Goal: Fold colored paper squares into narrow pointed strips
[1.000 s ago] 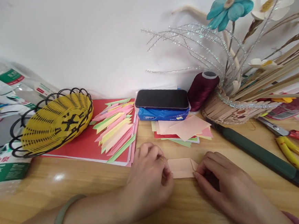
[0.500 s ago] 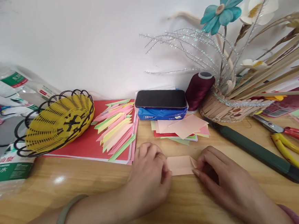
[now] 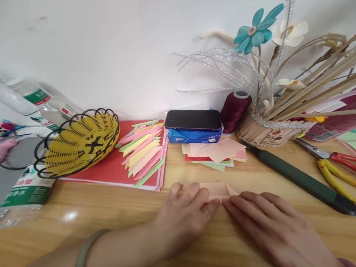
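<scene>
Our left hand [image 3: 182, 213] and right hand [image 3: 273, 229] press the folded peach paper [image 3: 216, 190] with fingertips at its near edge. The paper lies on the wooden table [image 3: 110, 215], in front of the loose paper stack [image 3: 216, 151]. The dark green tool [image 3: 301, 179] lies to the right.

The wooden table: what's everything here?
Oval woven basket: one, yellow-black, left
Plastic bottles: several, clear, left
Toy: one, pink, far left
Folded paper strips: many, pastel, on red paper
Rectangular phone: one, black, on blue packet
Thread cone: one, maroon, beside phone
Paper pieces: several, multicoloured, before packet
Wooden flower holder: one, tan, right
Long tool: one, dark green, right
Scissors: one, red-handled, right
Curved handles: two, yellowish, far right
Folded paper: one, peach, at fingertips
Left hand and right hand: two, front
</scene>
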Available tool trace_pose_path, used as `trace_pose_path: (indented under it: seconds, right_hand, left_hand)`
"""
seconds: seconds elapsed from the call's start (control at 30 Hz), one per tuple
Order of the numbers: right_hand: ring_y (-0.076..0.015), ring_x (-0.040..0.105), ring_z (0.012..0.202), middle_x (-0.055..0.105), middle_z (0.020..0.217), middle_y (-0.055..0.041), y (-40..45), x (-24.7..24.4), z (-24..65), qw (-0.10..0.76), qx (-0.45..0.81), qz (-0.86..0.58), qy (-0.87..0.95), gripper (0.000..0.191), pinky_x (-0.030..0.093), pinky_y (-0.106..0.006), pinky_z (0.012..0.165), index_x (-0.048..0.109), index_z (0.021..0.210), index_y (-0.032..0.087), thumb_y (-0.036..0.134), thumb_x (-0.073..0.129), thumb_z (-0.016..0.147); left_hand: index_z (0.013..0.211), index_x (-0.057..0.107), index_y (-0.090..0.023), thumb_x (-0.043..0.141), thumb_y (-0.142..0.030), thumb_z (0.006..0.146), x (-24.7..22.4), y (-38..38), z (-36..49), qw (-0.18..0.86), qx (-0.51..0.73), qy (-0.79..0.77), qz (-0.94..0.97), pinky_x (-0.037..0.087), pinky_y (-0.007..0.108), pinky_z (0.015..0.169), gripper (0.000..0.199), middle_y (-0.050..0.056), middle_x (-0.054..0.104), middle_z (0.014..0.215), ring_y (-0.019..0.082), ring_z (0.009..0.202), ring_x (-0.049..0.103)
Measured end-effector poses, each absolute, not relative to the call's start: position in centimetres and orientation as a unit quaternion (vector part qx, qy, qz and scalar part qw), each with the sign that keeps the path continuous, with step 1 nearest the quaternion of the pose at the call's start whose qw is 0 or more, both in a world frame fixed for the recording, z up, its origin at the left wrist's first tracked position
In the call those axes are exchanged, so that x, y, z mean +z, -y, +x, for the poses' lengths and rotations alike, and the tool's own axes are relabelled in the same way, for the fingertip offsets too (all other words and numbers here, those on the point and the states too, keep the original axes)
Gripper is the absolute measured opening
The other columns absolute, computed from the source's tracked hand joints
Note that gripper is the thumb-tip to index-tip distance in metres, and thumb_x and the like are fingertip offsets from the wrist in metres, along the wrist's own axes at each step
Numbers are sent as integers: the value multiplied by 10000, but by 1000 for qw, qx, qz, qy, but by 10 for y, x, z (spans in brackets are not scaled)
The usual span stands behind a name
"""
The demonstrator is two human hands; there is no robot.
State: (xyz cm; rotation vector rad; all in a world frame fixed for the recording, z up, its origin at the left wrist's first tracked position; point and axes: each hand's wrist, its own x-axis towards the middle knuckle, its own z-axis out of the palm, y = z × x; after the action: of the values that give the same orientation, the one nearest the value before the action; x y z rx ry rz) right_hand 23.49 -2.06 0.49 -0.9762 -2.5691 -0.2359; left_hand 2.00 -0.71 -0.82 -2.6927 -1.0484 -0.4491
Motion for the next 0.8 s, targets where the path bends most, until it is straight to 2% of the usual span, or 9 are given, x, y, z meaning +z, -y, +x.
trace_pose_path:
  seconds: [0.1, 0.27, 0.5, 0.67, 0.8]
  right_hand:
    - [-215, 552, 945, 661, 979, -70, 23, 9, 235, 170, -127, -322, 923, 388, 406, -361, 817, 585, 1048, 119, 57, 233, 896]
    - [-208, 570, 927, 663, 974, -85, 20, 12, 239, 142, -128, -309, 932, 393, 452, -346, 776, 571, 1092, 109, 48, 257, 865]
    - [-213, 552, 993, 635, 1081, -106, 20, 8, 247, 133, -74, -305, 940, 405, 482, -359, 781, 510, 1205, 102, 97, 279, 873]
    - [-199, 541, 1043, 595, 1167, -96, 20, 4, 255, 121, -9, -340, 932, 424, 490, -375, 837, 417, 1317, 157, 168, 308, 908]
    - [-204, 534, 1070, 585, 1187, -96, 28, 2, 260, 122, -13, -343, 931, 423, 496, -383, 843, 419, 1321, 165, 178, 311, 912]
  left_hand:
    - [1177, 546, -203, 478, -233, 901, -3, 14, 16, 163, -103, 331, -924, 289, 339, 782, 286, 42, 555, 963, 198, 959, 407]
    - [1088, 589, -207, 437, -210, 914, 6, 19, 7, 202, -98, 347, -910, 292, 326, 773, 230, 38, 573, 933, 185, 953, 432]
    - [1079, 579, -220, 405, -176, 944, 1, 19, -7, 179, -129, 356, -908, 277, 342, 756, 224, 13, 597, 916, 170, 921, 454]
    - [1066, 570, -199, 407, -167, 948, 4, 18, -14, 148, -138, 354, -913, 274, 336, 724, 204, 7, 598, 877, 162, 852, 471]
    - [1059, 571, -188, 430, -149, 929, 7, 14, -16, 158, -133, 335, -919, 274, 338, 714, 196, 23, 584, 874, 180, 856, 473]
